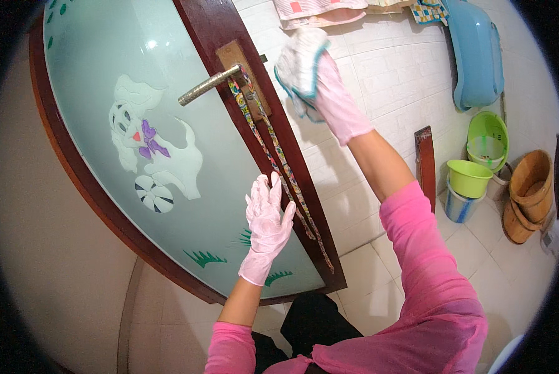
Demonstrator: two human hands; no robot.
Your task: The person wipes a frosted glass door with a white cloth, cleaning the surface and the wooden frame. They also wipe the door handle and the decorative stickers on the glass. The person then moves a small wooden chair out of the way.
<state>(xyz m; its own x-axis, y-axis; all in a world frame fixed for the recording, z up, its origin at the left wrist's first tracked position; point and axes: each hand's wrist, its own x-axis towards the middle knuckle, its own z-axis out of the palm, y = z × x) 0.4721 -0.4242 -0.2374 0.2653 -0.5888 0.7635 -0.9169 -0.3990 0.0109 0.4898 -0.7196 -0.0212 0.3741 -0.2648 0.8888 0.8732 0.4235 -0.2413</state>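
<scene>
My right hand [331,91], in a pink disposable glove, is raised beside the door's edge. It grips a white cloth [300,58] with a teal border, which covers the fingers. Lower down, my left hand [268,219], gloved alike, has its fingers extended and thumb apart. Its fingertips are at the dark wooden frame [303,173] of the door; whether they touch it, I cannot tell. From the metal lever handle [209,85] hangs a colourful patterned fabric strap [286,170], passing close to my left fingers. The frosted glass panel [214,196] bears a puppy picture.
Towels [321,11] and a blue plastic tub [478,56] hang on the white tiled wall [387,70]. To the right stand a reddish wooden board [425,163], green basins [470,179], a blue-and-white bucket [462,205] and wooden buckets [532,187] on the tiled floor [471,252].
</scene>
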